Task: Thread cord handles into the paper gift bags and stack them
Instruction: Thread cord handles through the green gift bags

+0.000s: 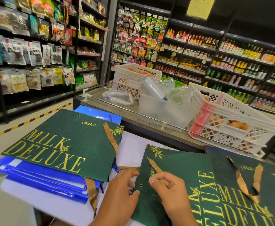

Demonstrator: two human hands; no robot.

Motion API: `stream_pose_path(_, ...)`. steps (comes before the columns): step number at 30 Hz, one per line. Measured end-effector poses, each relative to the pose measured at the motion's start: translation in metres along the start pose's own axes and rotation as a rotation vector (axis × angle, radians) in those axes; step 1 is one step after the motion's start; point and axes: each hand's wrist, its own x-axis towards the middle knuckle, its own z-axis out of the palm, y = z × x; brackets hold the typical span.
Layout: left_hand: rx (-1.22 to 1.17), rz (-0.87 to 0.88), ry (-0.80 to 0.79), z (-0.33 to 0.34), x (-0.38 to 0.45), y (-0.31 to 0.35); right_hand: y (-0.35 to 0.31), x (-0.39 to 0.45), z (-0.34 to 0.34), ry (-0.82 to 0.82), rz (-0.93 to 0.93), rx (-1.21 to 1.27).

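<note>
store shelving [198,51] packed with packets and bottles fills the background on both sides of an aisle. in front of it runs a metal counter [149,123] carrying white lattice crates [228,111] of eggs, a translucent tub [162,110] and loose clear plastic bags [117,97].

nearer lies a white table [131,149]. on its left sits a stack of flattened blue bags [43,180], topped by a green "milk deluxe" gift bag [60,141] whose gold cord handle [110,139] trails over its right edge. at far right, another green bag [255,185] lies flat with a looped gold handle [247,181] on top.

between them, the green bag being worked on [171,193] lies flat, just under both hands, with a punched eyelet hole [141,185] near its left edge.

the left hand [122,194] reaches in from below, palm down, fingers curled around the bag's left edge with the thumb pressing on top just below the eyelet, gripping the bag. the right hand [167,188] rests on the bag's face, fingers curled closed around a bunched gold cord [154,165], its thin dark tip [147,178] pointing toward the eyelet, just beside it but not in it.
</note>
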Motion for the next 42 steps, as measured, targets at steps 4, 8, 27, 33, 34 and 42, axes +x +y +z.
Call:
stream_pose_path(4, -0.124, -0.051, -0.015, -0.003, 0.002, 0.0, -0.003, -0.001, 0.005, -0.037, -0.011, 0.054)
stream_pose_path(8, -0.109, -0.051, -0.026, -0.001, 0.001, 0.005, -0.006, -0.002, 0.008, -0.082, -0.029, 0.094)
stream_pose_path(27, -0.211, -0.115, 0.082, 0.007, 0.01, -0.001, -0.002, -0.004, 0.013, -0.101, -0.126, -0.15)
stream_pose_path(33, -0.337, -0.13, 0.064, 0.006, 0.009, -0.004, 0.005, -0.006, 0.01, -0.054, -0.118, -0.194)
stream_pose_path(34, -0.336, -0.134, 0.055, 0.005, 0.008, -0.004, 0.005, -0.007, 0.009, -0.058, -0.117, -0.197)
stream_pose_path(42, -0.306, -0.123, 0.034, 0.003, 0.004, 0.002, 0.01, -0.009, 0.005, -0.065, -0.093, -0.214)
